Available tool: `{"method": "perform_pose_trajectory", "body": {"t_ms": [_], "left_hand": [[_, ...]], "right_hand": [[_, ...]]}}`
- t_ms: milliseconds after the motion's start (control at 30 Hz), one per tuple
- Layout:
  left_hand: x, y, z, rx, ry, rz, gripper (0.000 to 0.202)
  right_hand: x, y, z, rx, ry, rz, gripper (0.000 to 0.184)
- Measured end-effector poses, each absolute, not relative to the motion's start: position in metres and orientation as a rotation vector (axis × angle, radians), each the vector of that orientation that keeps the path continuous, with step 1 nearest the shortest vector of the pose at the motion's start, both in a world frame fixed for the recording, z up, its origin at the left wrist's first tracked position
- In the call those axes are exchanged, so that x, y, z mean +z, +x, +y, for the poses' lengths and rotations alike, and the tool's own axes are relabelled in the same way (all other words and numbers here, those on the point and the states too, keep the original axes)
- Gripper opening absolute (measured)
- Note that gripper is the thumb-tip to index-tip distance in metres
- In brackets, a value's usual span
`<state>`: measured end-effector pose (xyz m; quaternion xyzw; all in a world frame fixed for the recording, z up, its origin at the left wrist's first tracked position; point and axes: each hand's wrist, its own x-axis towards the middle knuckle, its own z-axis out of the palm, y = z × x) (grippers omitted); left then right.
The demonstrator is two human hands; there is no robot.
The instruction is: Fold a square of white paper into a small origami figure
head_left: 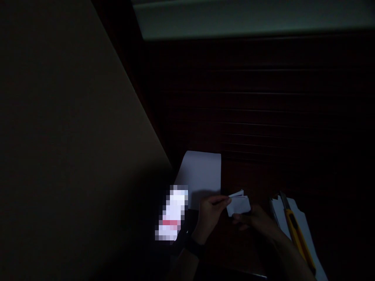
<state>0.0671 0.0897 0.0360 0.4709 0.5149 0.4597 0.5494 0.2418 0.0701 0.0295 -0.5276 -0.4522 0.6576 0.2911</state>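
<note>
The scene is very dark. A small folded white paper (pixel 238 203) is held above the dark wooden table (pixel 234 171), near the bottom middle of the view. My left hand (pixel 209 216) pinches its left edge with closed fingers; a dark band sits on that wrist. My right hand (pixel 256 222) grips the paper from below and to the right, fingers curled.
A white sheet (pixel 202 173) lies flat behind the hands. A lit phone screen (pixel 172 214) glows to the left. At the right a yellow utility knife (pixel 295 230) rests on a stack of white paper (pixel 304 226). A pale wall (pixel 58 136) fills the left side.
</note>
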Motion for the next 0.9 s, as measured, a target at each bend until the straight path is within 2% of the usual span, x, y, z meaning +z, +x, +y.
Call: {"method": "perform_pose_trajectory", "body": {"t_ms": [233, 433, 900], "left_hand": [[0.036, 0.067, 0.090, 1.144, 1.089, 1.206, 0.029], [0.033, 0.066, 0.090, 1.128, 1.120, 1.232, 0.030], [0.035, 0.069, 0.086, 1.091, 1.188, 1.232, 0.028]], "right_hand": [[0.036, 0.234, 0.072, 1.663, -1.385, -1.136, 0.038], [0.034, 0.227, 0.073, 1.416, -1.378, -1.033, 0.029], [0.033, 0.219, 0.072, 1.148, -1.490, -0.943, 0.035]]}}
